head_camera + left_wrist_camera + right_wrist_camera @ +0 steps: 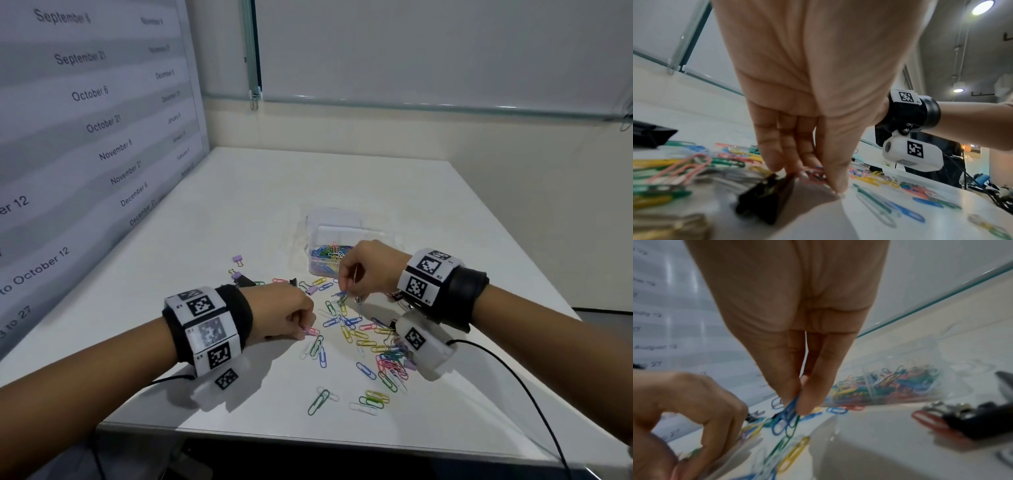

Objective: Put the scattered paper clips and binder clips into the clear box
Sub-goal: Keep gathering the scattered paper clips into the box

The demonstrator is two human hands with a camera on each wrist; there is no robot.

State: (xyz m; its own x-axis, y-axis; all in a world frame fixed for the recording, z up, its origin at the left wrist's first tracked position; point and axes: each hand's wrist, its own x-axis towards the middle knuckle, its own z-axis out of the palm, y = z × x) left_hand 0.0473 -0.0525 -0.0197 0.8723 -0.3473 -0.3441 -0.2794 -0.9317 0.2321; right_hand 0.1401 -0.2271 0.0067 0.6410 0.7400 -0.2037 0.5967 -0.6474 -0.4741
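Observation:
Coloured paper clips (363,339) lie scattered over the white table (239,212), with lilac and black binder clips (239,275) among them. A clear box (330,253) partly filled with clips stands just beyond my hands. My left hand (301,325) pinches a pink paper clip (311,331) at the table surface; the left wrist view shows the same pinch (816,175) beside a black binder clip (764,199). My right hand (346,291) pinches a blue paper clip (790,407) lifted slightly off the pile, in front of the box (890,384).
A calendar board (85,137) stands along the table's left side and a wall with a glass panel rises behind it. Cables (513,377) trail from both wristbands over the near table edge. A black binder clip (982,420) lies right of my right hand.

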